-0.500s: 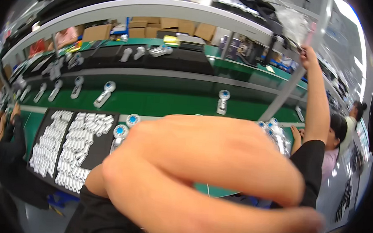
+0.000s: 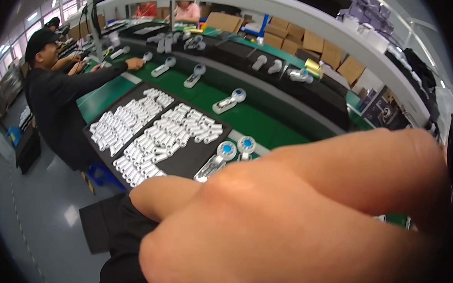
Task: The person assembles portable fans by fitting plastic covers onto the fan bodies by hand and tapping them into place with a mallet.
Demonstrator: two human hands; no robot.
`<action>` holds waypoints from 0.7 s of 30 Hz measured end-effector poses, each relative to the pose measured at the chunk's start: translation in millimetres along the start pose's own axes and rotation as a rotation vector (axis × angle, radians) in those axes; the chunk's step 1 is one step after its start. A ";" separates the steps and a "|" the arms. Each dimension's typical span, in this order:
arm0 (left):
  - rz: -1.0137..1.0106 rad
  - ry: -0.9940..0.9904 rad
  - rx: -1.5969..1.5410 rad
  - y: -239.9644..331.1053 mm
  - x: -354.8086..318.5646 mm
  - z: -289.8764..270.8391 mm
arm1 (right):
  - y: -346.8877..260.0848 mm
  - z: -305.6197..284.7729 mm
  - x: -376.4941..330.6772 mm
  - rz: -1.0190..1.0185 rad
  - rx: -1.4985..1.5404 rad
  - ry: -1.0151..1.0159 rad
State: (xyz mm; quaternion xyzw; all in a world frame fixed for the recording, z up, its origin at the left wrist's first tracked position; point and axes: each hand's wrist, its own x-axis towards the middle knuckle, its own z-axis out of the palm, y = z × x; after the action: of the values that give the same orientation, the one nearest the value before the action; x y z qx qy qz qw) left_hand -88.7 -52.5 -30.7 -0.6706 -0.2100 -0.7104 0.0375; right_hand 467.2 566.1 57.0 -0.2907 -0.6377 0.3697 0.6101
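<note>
My left hand (image 2: pixel 289 211) looms very large, right in front of the camera, and covers the lower right. Its knuckles are bent, but the fingertips run into the dark rim, so what they do is hidden. Behind it, the bare forearm (image 2: pixel 165 192) rises from a black sleeve. Just beyond the hand lie two white devices with round heads and blue centres, like handheld fans (image 2: pixel 226 150); the hand partly covers them. Left of these, a black tray (image 2: pixel 184 162) holds many white, elongated parts (image 2: pixel 130 121) in rows. My right hand does not show.
A green conveyor belt (image 2: pixel 208 97) carries spaced-out fan-like devices (image 2: pixel 230 100). A co-worker in black (image 2: pixel 55 91) reaches over it at the left. Above runs a pale shelf edge (image 2: pixel 294 17); cardboard boxes (image 2: pixel 313 41) stand beyond. A blue stool (image 2: pixel 104 175) is under the bench.
The view has swung left, bringing the co-worker in black into fuller sight. My raised right arm by the metal post has left the picture. My left hand fills more of the right side.
</note>
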 end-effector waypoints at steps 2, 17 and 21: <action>-0.029 0.043 0.020 -0.3 -14.7 -4.8 | 35.3 -8.2 -22.2 -0.060 -0.154 0.059; -1.040 -0.280 1.427 -95.6 -238.7 -33.5 | 31.7 539.8 -420.9 -0.068 -0.319 -1.165; -1.119 -0.299 1.463 -113.3 -245.0 -33.4 | 34.4 618.7 -447.1 -0.163 -0.261 -1.255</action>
State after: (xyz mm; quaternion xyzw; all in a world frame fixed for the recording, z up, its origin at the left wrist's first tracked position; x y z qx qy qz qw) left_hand -134.1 -17.1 -296.5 -0.3661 -0.9004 -0.2225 0.0753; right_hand -111.2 145.5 -212.2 -0.0414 -0.9330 0.3412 0.1070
